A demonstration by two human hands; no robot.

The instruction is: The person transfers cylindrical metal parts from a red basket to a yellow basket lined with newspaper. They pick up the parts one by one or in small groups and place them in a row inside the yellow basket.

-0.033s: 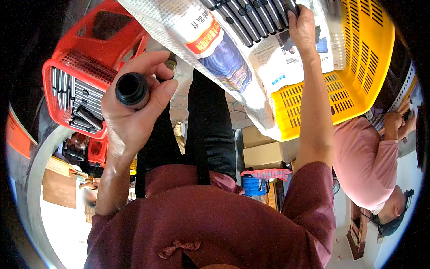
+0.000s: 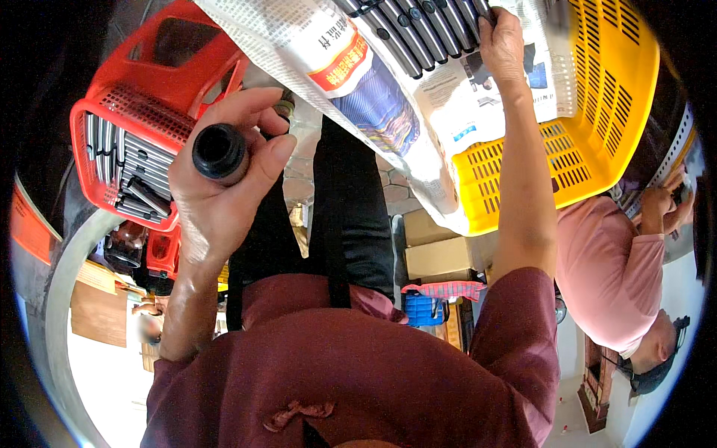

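Observation:
My left hand [image 2: 216, 179] is closed around a dark cylinder whose black, hollow round end [image 2: 219, 151] faces up. It is beside a red basket [image 2: 134, 108] holding several shiny metal tubes [image 2: 146, 160], some with black parts. Farther right, my right hand [image 2: 502, 45] reaches into a yellow basket [image 2: 482, 190] lined with newspaper [image 2: 463, 119]. There, a row of dark, glossy tubes [image 2: 407, 37] with small round marks lies side by side on the paper. My right thumb and fingers close on the tube at the row's right end [image 2: 484, 13], mostly hidden by the hand.
A red plastic stool [image 2: 112, 75] stands behind the red basket. Cardboard boxes [image 2: 437, 257] and a blue crate [image 2: 424, 308] are below the yellow basket. At the right, a person in a pink shirt [image 2: 609, 272] works with their hands.
My right hand has shifted very slightly upward at the end of the tube row. My left hand and the cylinder stay almost in place.

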